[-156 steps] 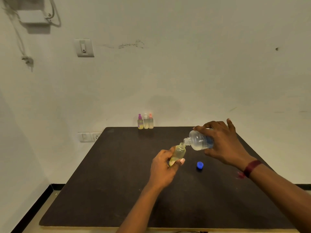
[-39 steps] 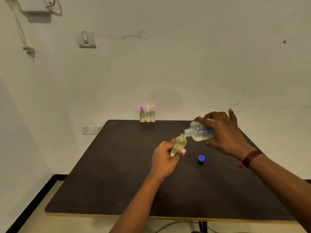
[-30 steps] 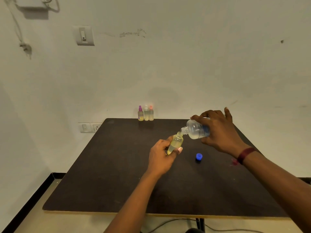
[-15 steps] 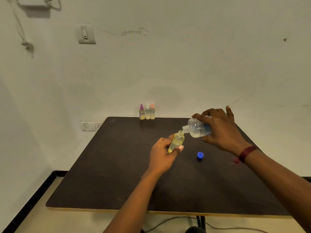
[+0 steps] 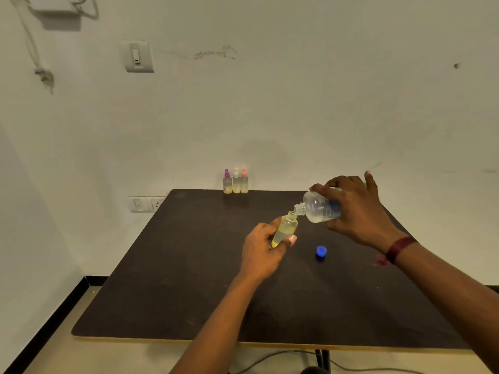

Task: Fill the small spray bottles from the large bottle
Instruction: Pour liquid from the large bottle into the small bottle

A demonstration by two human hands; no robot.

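Dark-brown tabletop fills the lower half of the frame, with a cable looping beneath its pale near edge at bottom centre. Just right of centre, my left hand is curled round a small uncapped bottle, thumb across its front. The bottle leans to the right and holds pale yellow liquid. To its lower right a blue cap lies alone on the tabletop, apart from both hands. A maroon band circles my right wrist. Above the cap, my right hand grips the large clear bottle, fingers wrapped over its body. It is tipped nearly on its side, its open neck pointing left and down just beside the small bottle's mouth; whether the rims touch I cannot tell. At the table's far edge, centre frame, three capped spray bottles stand upright side by side, tops purple, white and orange. Behind them a pale wall carries a socket plate at left and a switch at upper left.
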